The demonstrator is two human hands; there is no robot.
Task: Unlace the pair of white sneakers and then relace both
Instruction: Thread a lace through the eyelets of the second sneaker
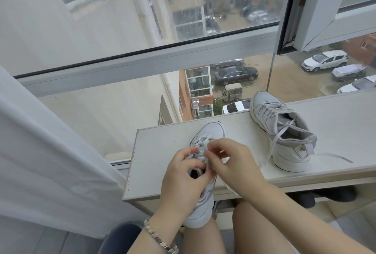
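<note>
Near sneaker (211,132) lay lengthwise over the shelf board's (160,160) near edge, toe toward the window, heel overhanging onto a knee. Left hand (183,180) and right hand (234,162) both pinched its laces (203,147), covering the tongue. Second sneaker (284,131) sat at the right, toe pointing far-left, laces trailing.

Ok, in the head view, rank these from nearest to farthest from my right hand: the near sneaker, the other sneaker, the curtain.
1. Near sneaker, directly under the right hand, which pinches its lace.
2. Other sneaker, on the shelf to the right.
3. Curtain, far left, past the left hand.
</note>
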